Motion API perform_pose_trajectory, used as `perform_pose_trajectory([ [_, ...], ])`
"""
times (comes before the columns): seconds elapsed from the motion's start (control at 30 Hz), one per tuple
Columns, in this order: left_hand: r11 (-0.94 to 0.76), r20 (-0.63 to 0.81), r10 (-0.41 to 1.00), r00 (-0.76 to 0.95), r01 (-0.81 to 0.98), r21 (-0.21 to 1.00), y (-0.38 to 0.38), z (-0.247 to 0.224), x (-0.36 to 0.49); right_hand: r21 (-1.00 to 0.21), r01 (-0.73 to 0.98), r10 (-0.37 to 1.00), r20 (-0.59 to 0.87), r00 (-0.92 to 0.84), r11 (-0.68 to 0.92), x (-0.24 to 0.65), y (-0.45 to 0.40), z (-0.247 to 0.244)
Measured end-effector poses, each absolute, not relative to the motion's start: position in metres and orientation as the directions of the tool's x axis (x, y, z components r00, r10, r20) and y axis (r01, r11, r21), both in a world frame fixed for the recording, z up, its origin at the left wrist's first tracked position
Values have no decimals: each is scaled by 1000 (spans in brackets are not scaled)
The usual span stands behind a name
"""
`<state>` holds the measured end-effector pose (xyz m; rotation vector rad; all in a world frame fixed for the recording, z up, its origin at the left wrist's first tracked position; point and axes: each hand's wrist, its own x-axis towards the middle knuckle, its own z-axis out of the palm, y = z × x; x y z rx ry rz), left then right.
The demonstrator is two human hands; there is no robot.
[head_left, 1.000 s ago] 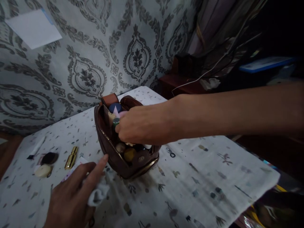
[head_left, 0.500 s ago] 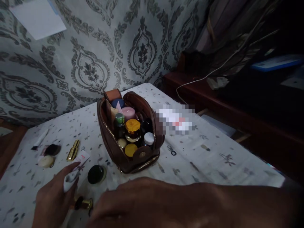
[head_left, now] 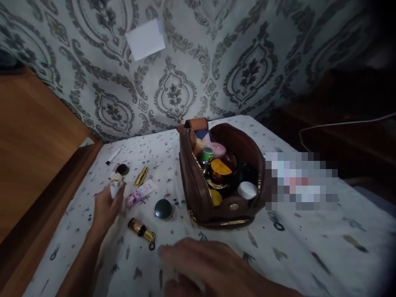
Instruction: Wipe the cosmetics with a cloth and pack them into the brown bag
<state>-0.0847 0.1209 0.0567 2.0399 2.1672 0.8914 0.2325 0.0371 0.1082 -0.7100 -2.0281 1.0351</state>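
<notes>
My left hand is closed around a crumpled white tissue or cloth, beside a small cream-coloured round jar. Just right of it lies a white tube with purple spots. My right hand, somewhat blurred, hovers low in front with its fingers apart and nothing visible in them. Nearest to its fingertips is a gold and dark bottle lying on its side. A dark-lidded round jar stands behind that. The brown cosmetic bag is unzipped and full of jars and bottles, among them an amber-lidded jar.
A small gold bottle, a black round lid and a thin white tube lie farther back on the patterned tablecloth. Patterned wallpaper closes off the back. A wooden panel stands left.
The view has swung left. My left hand has moved back toward the cream-coloured jar with the white tissue or cloth, uncovering the spotted tube. My right hand has drawn back from the lying bottle.
</notes>
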Motion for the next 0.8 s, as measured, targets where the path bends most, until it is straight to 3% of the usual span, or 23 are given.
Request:
perform_pose_trajectory([
  [0.1, 78, 384, 880, -281, 881, 466, 136, 56, -110, -906, 132, 819, 291, -494, 402, 216, 32, 77],
  [0.2, 147, 354, 875, -332, 876, 459, 153, 53, -131, -993, 75, 881, 47, -471, 93, 202, 34, 53],
  [0.3, 219, 298, 890, -345, 897, 383, 164, 48, -141, -976, -14, 850, -181, -495, -217, 189, 41, 40],
  [0.37, 269, 254, 902, -349, 915, 300, 167, 44, -140, -953, -73, 839, -220, -498, -293, 180, 45, 35],
  [0.5, 336, 162, 920, -358, 930, 149, 167, 41, -129, -950, -141, 881, -194, -431, -278, 170, 46, 24],
  [0.8, 317, 93, 945, -313, 947, -40, 162, 47, -114, -994, -32, 949, 111, -295, 106, 172, 37, 13],
])
